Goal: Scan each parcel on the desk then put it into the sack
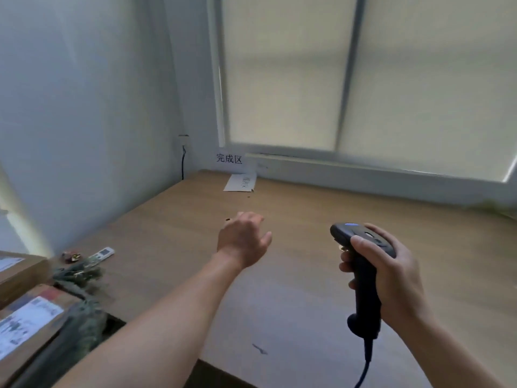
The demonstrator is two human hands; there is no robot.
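Currently the right hand [397,278] is wrapped in a closed grip around the handle of a dark barcode scanner [361,273]. The thumb lies along the top of the scanner head, and the fingers curl around the front of the handle. The scanner stands nearly upright, head at the top with a small blue light lit on it, and its cable [365,368] drops from the base of the handle toward the near edge of the desk [307,208].

The left hand [243,238] is held out over the middle of the desk, palm down, holding nothing. Its fingers point away from the person and are foreshortened, so it cannot be told how far they are spread. Whether the hand touches the surface cannot be told either.

Two brown cardboard parcels sit at the left edge of the surface, near the front left corner. The nearer parcel [30,323] carries a white printed shipping label on its top face. The farther parcel [19,271] lies just behind it and also shows a pale label. A dark green sack [75,317] lies bunched just beside them. A white remote control [103,252] lies beyond the sack.

At the far left corner a white paper sheet [240,182] lies flat on the desk below a wall sign [229,158] reading 完成区.
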